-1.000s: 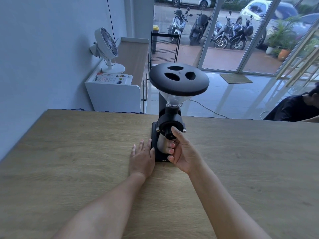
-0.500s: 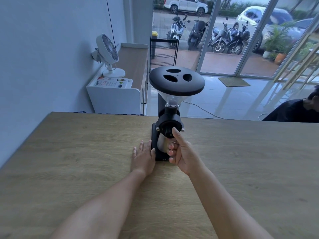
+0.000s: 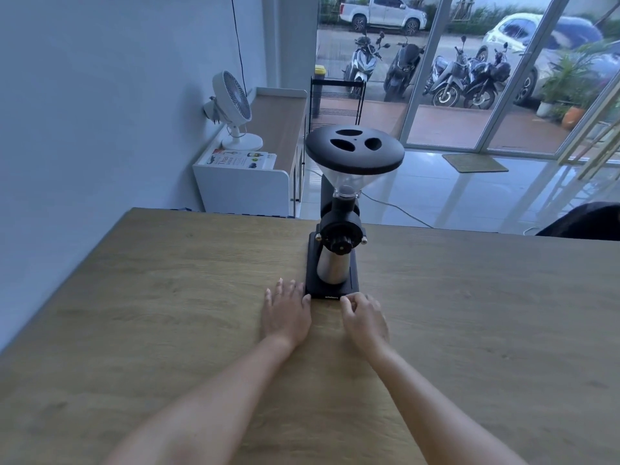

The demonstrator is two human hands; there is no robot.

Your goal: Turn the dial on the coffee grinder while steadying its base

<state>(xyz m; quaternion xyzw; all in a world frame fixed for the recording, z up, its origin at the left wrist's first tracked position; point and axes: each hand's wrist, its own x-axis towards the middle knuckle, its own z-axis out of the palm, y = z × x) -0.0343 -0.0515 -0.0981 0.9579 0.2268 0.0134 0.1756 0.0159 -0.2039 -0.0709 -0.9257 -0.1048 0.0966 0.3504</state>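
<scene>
A black coffee grinder stands upright near the far edge of the wooden table. It has a wide black hopper lid on top and a round dial on its front. A steel cup sits on its flat black base. My left hand lies flat on the table with fingers apart, its thumb touching the base's front left corner. My right hand rests on the table just in front of the base's right corner, fingers curled, holding nothing.
Beyond the table's far edge stand a white cabinet with a fan and a black wire rack. A power cord trails over the floor. A dark shape sits at the right. Glass doors show parked motorbikes.
My right hand has come off the dial and dropped to the table in front of the base. The left hand has stayed by the base. The view tilted up slightly.
</scene>
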